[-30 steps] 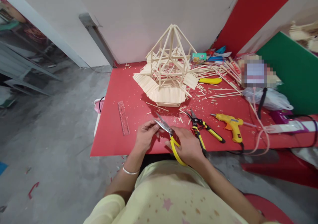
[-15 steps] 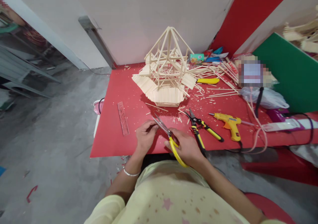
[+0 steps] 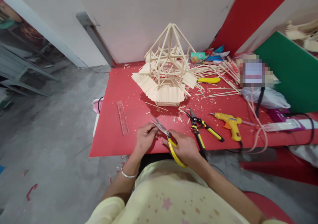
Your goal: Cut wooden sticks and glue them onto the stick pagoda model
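- Spreading beneath everything here is the red worktop [image 3: 104, 141], clock directions being read from the scissors' pivot with twelve at the far side.
- The stick-built model [image 3: 169, 95] stands upright at twelve o'clock, its peaked frame pointing up and its slatted panels flaring outward around the base.
- Black-and-yellow cutters [image 3: 195, 122] lie at three o'clock, handles splayed, unheld.
- The scissors [image 3: 169, 135] are at the near edge, above the worktop. Their long axis runs from five to eleven o'clock: tips toward eleven, yellow handles toward five, blades slightly parted. Small trimming seems to be the step in hand; the next move would call for settling the piece between the blades, left fingers clear of the edges, then a squeeze.
- A yellow glue gun [image 3: 230, 121] rests farther out at three, nozzle toward nine.
- The right hand [image 3: 187, 148], at four o'clock, has its fingers wrapped around the scissors' handles.
- The left hand [image 3: 145, 139], at nine, has its fingers bunched close beside the blades; whether they clamp anything I cannot tell.
- A clear ruler [image 3: 122, 118] lies flat toward ten.
- Pale offcuts [image 3: 180, 119] are scattered around one o'clock.
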Tool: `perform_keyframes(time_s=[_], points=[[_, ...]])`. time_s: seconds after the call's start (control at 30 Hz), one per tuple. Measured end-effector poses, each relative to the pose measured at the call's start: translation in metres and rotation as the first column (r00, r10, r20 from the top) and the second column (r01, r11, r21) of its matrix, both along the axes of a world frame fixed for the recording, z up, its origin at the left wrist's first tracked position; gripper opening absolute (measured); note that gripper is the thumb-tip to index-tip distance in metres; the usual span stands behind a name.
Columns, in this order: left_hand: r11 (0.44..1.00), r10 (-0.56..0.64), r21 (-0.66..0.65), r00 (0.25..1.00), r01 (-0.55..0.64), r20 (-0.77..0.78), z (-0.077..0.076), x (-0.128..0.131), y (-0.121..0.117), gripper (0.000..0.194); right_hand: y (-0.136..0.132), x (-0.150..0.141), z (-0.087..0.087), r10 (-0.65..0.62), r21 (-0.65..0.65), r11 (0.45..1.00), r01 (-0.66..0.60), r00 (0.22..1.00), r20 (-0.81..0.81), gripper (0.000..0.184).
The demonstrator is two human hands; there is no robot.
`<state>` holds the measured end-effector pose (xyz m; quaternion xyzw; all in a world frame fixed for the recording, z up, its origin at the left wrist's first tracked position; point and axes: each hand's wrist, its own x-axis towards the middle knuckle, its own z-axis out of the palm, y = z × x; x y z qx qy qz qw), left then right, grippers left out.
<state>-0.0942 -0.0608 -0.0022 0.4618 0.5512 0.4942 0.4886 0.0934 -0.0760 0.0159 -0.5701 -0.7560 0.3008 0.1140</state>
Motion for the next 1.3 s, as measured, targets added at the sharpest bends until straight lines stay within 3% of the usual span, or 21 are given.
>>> perform_keyframes(time_s=[0.17,0.33,0.53,0.77,0.93,1.3], points=[[0.992,0.082,-0.112,0.968,-0.057,0.235,-0.011,0.0,-0.003,0.028,0.0,-0.003,-0.007,-0.016,-0.051,0.998,0.019,0.997,0.073,0.039],[0.983,0.096,-0.183,0.922,-0.028,0.374,-0.019,-0.005,-0.003,0.033,-0.001,-0.005,-0.004,0.013,0.052,0.998,-0.017,0.997,0.076,0.05],[0.979,0.061,-0.2,0.894,0.033,0.443,-0.026,-0.005,-0.003,0.029,0.0,-0.008,0.001,0.024,0.059,0.998,-0.031,0.994,0.107,0.049],[0.979,0.035,-0.193,0.892,0.059,0.45,-0.023,-0.008,-0.002,0.026,0.0,-0.009,0.001,0.046,0.057,0.997,-0.051,0.995,0.093,0.049],[0.98,0.016,-0.18,0.874,0.081,0.485,-0.023,-0.005,-0.003,0.026,0.0,-0.009,0.005,0.041,-0.009,0.999,-0.04,0.996,0.074,0.039],[0.957,0.13,-0.285,0.8,0.054,0.586,-0.021,0.013,-0.012,0.038,-0.009,-0.005,-0.008,0.01,0.028,0.999,-0.015,0.988,0.155,0.04]])
